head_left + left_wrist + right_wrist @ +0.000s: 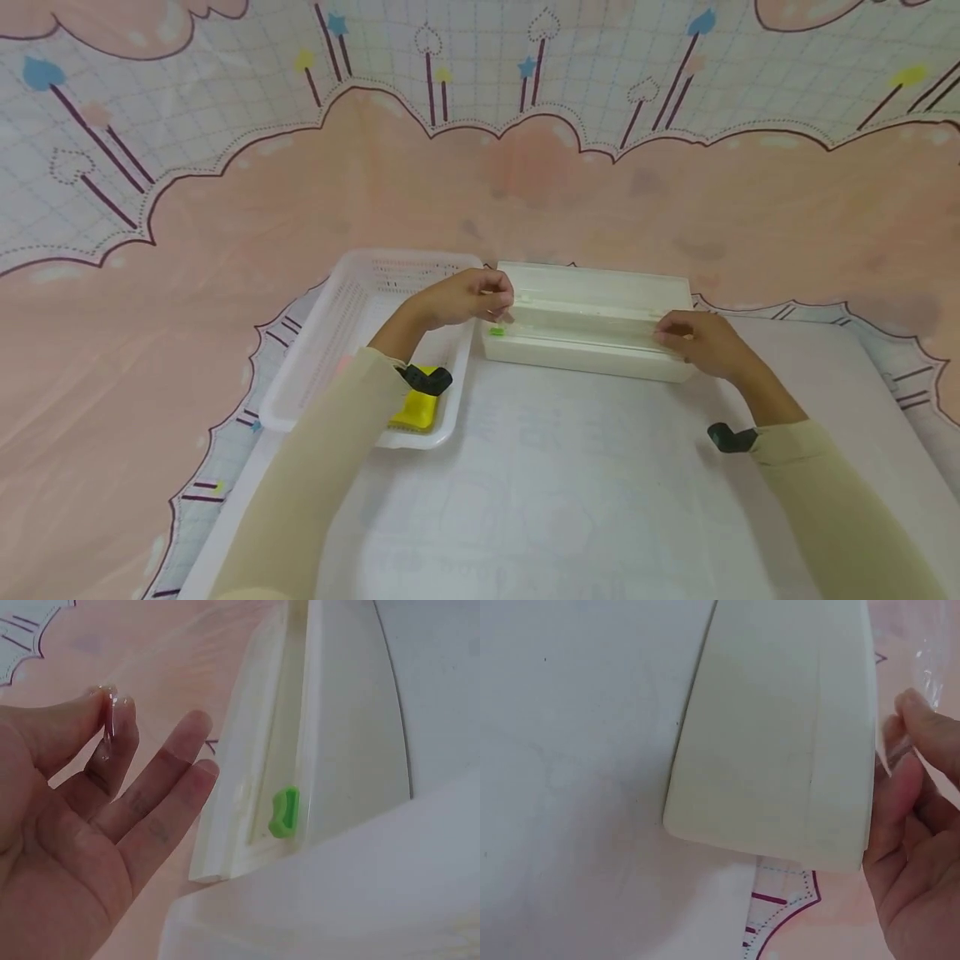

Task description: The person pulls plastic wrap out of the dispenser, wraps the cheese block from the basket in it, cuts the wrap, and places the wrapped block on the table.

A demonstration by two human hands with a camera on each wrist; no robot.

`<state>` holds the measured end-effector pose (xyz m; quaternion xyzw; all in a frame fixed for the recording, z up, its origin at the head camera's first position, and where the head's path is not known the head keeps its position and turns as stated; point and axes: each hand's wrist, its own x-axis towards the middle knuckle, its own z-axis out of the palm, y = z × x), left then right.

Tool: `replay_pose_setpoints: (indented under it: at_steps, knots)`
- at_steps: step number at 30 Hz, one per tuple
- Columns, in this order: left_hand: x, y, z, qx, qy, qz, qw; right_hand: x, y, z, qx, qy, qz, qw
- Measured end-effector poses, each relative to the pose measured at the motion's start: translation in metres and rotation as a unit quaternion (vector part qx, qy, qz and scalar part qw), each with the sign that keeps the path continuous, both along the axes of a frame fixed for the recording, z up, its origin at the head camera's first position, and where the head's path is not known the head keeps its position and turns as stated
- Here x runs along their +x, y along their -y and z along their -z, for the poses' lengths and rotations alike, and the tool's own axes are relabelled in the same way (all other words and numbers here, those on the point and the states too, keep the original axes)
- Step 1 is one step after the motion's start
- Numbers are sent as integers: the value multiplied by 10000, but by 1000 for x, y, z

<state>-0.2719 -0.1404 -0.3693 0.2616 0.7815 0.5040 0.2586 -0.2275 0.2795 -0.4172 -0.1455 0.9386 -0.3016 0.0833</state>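
Note:
An off-white cling film dispenser [588, 360] stands with its lid raised at the far side of the white table. A small green slide cutter [283, 813] sits at the left end of its front edge. Above that end, my left hand [468, 297] pinches clear plastic film [109, 729] between thumb and forefinger, the other fingers spread. At the dispenser's right end, my right hand [705, 340] pinches the film too, seen in the right wrist view as a shiny clear strip [927, 666]. The film between the hands barely shows. Whatever lies inside the dispenser cannot be made out.
A white plastic basket [272, 408] stands left of the dispenser, beneath my left forearm. In it lie a yellow packet [417, 412] and something pink, mostly hidden by the sleeve. A patterned pink cloth [600, 217] hangs behind the table [570, 483].

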Motion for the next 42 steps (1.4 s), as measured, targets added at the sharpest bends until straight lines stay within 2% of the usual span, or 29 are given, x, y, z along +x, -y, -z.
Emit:
replay_pose_setpoints:
  at_steps: [5,11,15,19,22,26,31,37,39,42]
  knots:
    - [11,-1,-10,-71,-600,-53,9982,1,-2,1,-210,-55,318,9993]
    - [23,-2,-16,-218,-1127,-227,9931,7,-4,1,-507,-222,360,9978]
    - [31,-4,-19,-216,-1204,-206,9923,12,-9,2,-843,-354,360,9952]
    - [40,-2,-28,-187,-1293,-266,9911,14,-10,-2,-1710,-396,294,9840]
    - [47,0,-34,-193,-1469,-323,9884,17,-10,-8,-1968,-493,312,9787]
    - [54,1,-35,-133,-1630,-384,9858,24,-11,-17,-1518,-703,455,9849]
    - [65,1,-35,-38,-1752,-453,9835,36,-9,-27,-1089,-719,772,9884]
    - [74,2,-38,136,-1961,-578,9788,49,-5,-34,-992,-688,1003,9876]
    - [78,2,-38,320,-1855,-581,9804,53,-5,-34,-1102,-709,1030,9860]
    - [85,5,-34,724,-1510,-529,9845,58,-6,-34,-1287,-627,1064,9840]
